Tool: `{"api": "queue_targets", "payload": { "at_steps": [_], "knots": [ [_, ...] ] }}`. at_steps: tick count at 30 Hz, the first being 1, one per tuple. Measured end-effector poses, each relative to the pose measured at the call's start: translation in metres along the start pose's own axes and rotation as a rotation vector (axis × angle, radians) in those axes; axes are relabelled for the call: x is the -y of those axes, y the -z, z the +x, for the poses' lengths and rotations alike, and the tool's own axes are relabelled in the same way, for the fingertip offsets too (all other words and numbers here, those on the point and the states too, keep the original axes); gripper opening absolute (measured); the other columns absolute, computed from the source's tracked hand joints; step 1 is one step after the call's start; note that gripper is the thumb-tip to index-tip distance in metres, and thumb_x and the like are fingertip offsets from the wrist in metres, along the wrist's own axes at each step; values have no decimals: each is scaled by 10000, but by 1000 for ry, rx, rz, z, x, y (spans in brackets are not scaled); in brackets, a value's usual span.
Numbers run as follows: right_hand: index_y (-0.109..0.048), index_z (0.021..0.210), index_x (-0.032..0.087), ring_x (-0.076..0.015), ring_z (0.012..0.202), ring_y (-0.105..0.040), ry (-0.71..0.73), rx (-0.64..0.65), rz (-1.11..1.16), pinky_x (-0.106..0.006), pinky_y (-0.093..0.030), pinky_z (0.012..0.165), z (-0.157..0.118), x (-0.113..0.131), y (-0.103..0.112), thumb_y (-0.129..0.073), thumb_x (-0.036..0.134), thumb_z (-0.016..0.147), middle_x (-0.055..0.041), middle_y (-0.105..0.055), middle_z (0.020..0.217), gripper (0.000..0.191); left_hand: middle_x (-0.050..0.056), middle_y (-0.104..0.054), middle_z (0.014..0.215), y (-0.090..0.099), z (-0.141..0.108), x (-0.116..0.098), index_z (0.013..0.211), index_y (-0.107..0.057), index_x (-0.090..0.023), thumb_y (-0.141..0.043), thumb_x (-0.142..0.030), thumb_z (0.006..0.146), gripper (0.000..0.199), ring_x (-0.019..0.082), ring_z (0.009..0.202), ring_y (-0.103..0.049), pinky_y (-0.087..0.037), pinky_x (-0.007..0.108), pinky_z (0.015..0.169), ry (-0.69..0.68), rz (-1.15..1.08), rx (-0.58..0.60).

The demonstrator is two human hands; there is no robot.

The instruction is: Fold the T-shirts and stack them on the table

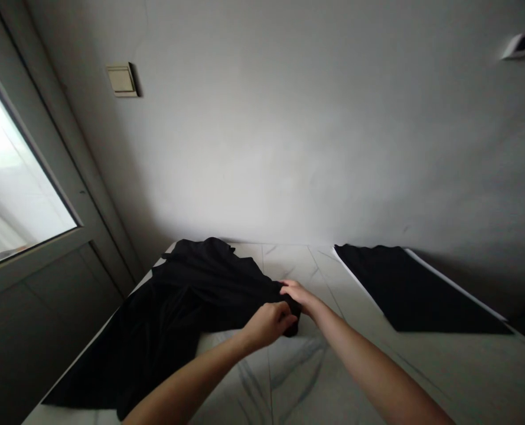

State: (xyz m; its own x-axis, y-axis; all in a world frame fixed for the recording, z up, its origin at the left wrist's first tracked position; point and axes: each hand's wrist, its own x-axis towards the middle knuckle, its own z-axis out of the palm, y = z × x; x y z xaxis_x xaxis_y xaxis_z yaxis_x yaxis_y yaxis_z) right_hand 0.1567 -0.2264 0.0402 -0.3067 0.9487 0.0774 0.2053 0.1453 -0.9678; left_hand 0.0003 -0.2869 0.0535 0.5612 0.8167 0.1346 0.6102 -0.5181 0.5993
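A black garment (218,289), crumpled and spread, covers the left part of the marble-patterned table (297,378). Its exact kind does not show. My left hand (271,323) is closed on the garment's right end, thumb against curled fingers. Just beyond it, my right hand (298,295) grips the same end from the far right side, its fingers over the cloth. Part of the cloth between the two hands is hidden. To the right lies a flat black cloth (426,292) with white along its side edges, apart from both hands.
Behind the table rises a pale wall (289,130) with a light switch (123,80) at left and a small white device (519,46) at upper right. A framed door (67,177) with a bright glass pane stands close to the table's left edge.
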Motion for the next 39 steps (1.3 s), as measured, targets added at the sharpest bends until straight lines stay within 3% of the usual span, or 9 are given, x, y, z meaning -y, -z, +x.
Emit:
{"api": "queue_targets", "payload": {
  "at_steps": [3,8,12,17,20,25,30,33,39],
  "knots": [
    [-656,909,231,-214,831,-625,-105,-151,125,-347,-490,794,-14,11,10,-508,228,619,-17,-687,856,326,26,-660,812,24,-4,3,862,-609,-196,-435,-294,943,215,174,785,-629,-482,275,741,51,-2,-183],
    [-625,840,222,-191,920,-587,150,-265,151,-320,-439,896,0,75,13,-456,195,572,-12,-662,906,318,88,-618,1177,64,0,-20,1194,-582,-217,-638,-504,804,487,242,1100,-567,-458,389,973,-32,-19,-465],
    [-593,709,218,-166,754,-541,283,-215,100,-275,-436,740,13,136,18,-436,195,560,12,-607,731,217,51,-687,914,113,19,-18,1014,-658,-194,-332,-494,958,447,179,823,-639,-511,298,788,18,-159,-578],
    [-577,733,208,-127,523,-445,207,-96,211,-233,-340,515,-15,172,67,-450,200,538,47,-509,567,233,59,-719,1012,152,64,34,957,-689,-199,-437,-315,917,280,201,943,-645,-475,301,884,250,210,-301],
    [-618,818,214,-130,478,-447,103,-89,159,-235,-335,475,-48,152,116,-456,211,559,48,-522,557,305,60,-721,1048,131,83,64,925,-702,-213,-533,-318,871,206,216,1011,-634,-460,306,934,232,269,-121],
    [-674,713,219,-228,803,-657,-77,-408,-350,-317,-509,766,-94,62,190,-482,208,660,-34,-708,769,199,79,-700,1059,68,93,88,969,-675,-210,-715,-452,743,333,256,1080,-617,-453,334,968,219,241,13],
    [-730,882,166,-302,1005,-678,-297,-514,-775,-386,-495,918,-119,-18,219,-620,238,748,-144,-739,1015,188,156,-584,1280,38,103,85,1158,-583,-168,-614,-431,841,412,288,1227,-538,-407,370,1026,255,279,-9],
    [-737,954,162,-332,1014,-680,-367,-482,-930,-413,-514,874,-123,-33,220,-621,281,814,-160,-740,1025,217,145,-600,1232,36,109,75,1169,-564,-156,-552,-447,875,414,273,1154,-593,-458,339,942,299,290,-42],
    [-721,1088,177,-342,1022,-682,-379,-565,-1004,-450,-524,871,-133,-15,224,-472,350,945,-166,-724,1092,336,50,-721,867,52,112,49,912,-697,-238,-761,-389,651,309,270,901,-677,-523,357,810,356,222,111]
  ]
}}
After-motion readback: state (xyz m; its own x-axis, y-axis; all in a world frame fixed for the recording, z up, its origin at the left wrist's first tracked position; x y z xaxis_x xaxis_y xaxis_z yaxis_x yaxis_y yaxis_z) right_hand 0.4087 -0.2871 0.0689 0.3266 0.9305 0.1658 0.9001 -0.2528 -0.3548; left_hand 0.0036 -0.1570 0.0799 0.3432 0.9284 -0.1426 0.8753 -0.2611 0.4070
